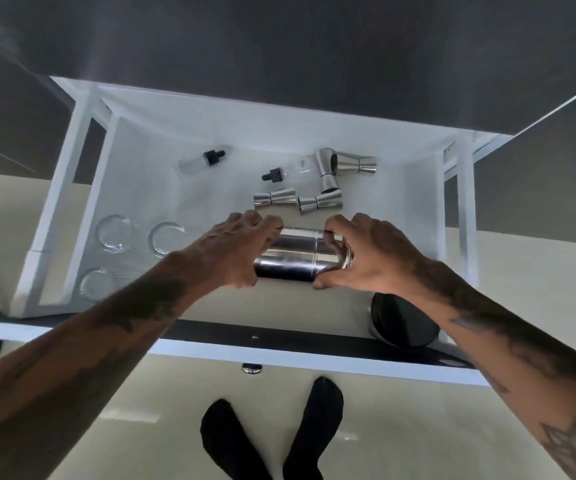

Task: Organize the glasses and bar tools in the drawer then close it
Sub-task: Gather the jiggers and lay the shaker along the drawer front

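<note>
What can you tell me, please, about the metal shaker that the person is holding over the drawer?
The shaker is a shiny, mirror-finished metal cylinder, seemingly steel, with a seam around its middle suggesting two joined parts. It lies on its side, above the front part of the open white drawer. The left hand grips one end and the right hand the other. Whether it touches the drawer floor is unclear.

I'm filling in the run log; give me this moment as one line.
phase: organizing | left hand + right hand: both holding shaker on its side | drawer: open | jiggers, dropper bottles, glasses: inside
</note>
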`<control>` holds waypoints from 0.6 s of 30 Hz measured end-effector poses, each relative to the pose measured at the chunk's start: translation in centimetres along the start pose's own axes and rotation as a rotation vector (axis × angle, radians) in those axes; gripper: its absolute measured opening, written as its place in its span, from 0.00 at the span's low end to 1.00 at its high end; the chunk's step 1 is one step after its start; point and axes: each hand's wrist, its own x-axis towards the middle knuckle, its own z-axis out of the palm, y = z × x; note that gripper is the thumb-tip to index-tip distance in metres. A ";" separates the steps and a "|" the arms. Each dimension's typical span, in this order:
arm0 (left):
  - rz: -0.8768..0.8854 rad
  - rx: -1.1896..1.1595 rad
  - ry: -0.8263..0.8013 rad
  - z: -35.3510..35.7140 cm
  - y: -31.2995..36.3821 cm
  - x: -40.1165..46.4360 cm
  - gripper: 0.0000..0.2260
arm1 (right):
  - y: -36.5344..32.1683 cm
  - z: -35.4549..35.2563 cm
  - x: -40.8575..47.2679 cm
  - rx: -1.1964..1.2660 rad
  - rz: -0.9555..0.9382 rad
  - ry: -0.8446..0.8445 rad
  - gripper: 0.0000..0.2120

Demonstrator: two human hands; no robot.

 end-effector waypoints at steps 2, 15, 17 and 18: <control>-0.017 -0.027 -0.035 0.1 -0.5 -0.7 0.37 | -1.0 0.6 -0.7 -0.005 -0.010 -0.007 0.36; -0.053 -0.038 -0.021 1.8 0.0 -5.2 0.21 | -1.9 1.2 -0.8 0.106 0.003 -0.049 0.26; -0.051 -0.075 -0.018 1.7 0.2 -5.1 0.18 | -0.9 0.1 2.1 0.065 0.093 0.178 0.19; -0.047 -0.080 -0.018 1.7 0.2 -5.0 0.18 | -0.4 -0.4 3.6 0.030 0.132 0.260 0.19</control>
